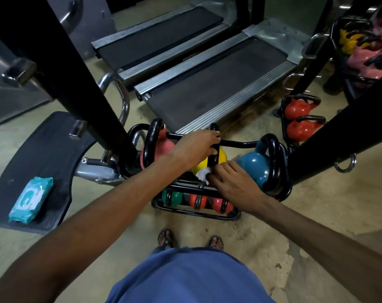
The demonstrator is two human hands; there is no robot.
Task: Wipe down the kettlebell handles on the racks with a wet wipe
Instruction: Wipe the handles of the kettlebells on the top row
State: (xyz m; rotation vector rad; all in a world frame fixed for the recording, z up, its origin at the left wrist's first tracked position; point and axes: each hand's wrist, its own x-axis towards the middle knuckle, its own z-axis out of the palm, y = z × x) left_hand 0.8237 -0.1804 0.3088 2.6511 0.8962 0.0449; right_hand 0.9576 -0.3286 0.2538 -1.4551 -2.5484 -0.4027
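A low black rack (233, 216) stands on the floor in front of my feet. Its top row carries a pink kettlebell (167, 147), a yellow kettlebell (200, 169) and a blue kettlebell (256, 166), each with a black handle. My left hand (198, 147) grips the yellow kettlebell's handle (214, 159) near its top. My right hand (233, 182) presses a white wet wipe (204, 174) against the base of that handle. The lower row holds a green kettlebell (174, 199) and two red ones (217, 205).
A teal pack of wipes (31, 199) lies on a black rubber footplate at the left. Black machine posts rise at left (87, 84) and right (338, 136). Two treadmills (207, 84) lie behind the rack. More red kettlebells (301, 127) sit on a second rack at right.
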